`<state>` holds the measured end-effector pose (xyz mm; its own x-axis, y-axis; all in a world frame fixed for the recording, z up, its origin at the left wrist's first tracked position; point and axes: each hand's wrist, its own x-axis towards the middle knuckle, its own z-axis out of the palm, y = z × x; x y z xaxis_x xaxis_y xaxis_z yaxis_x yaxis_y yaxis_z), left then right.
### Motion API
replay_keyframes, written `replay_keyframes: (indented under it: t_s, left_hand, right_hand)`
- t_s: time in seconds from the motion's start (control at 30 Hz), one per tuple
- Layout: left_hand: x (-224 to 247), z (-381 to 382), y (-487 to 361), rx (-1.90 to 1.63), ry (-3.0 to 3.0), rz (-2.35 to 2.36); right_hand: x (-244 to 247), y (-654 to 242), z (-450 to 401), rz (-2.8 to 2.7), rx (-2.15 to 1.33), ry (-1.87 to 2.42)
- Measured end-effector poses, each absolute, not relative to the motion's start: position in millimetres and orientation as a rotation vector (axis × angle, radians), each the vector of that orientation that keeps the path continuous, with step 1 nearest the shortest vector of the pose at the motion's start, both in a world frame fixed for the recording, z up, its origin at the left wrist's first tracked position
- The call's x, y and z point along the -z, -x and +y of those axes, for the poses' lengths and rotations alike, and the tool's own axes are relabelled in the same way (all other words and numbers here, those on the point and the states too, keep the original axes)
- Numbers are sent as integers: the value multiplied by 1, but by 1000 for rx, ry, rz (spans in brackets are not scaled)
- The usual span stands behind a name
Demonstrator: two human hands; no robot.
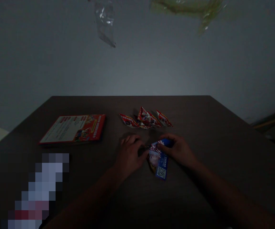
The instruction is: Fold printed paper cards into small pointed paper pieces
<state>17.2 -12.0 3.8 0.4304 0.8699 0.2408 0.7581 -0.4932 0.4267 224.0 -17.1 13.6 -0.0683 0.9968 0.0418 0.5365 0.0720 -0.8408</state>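
A blue printed sheet of paper (161,162), with pinkish-white lettering and a QR code near its lower corner, is bent or folded between my hands just above or on the table. My right hand (179,148) pinches its upper right part, thumb on top. At the left edge of the sheet is my left hand (130,154), fingers bent, thumb and forefinger closing at the paper's edge; their exact contact is dim. Just beyond my hands lie several red, pointed folded-paper pieces (145,117), some overlapping.
A red-bordered, thick booklet or flat box (73,129) lies at the left of the dark wooden table (190,108). A pixelated pale object (42,184) is at the lower left. Clear plastic (105,22) and yellowish film (192,9) show on the wall behind.
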Motion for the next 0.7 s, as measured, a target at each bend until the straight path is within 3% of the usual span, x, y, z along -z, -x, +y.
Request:
replay_keyframes:
  t_s: [0.17,0.47,0.7]
  left_hand:
    - [0,-13,-17,-625,-2463,1398]
    - [0,-12,-17,-597,-2539,1412]
    - [-3,-12,-20,-569,-2580,1372]
  right_hand:
    - [-7,-225,-13,-1681,-966,1626]
    - [-8,-228,-14,-1953,-736,1682]
    - [-11,-224,-14,-2227,-484,1359]
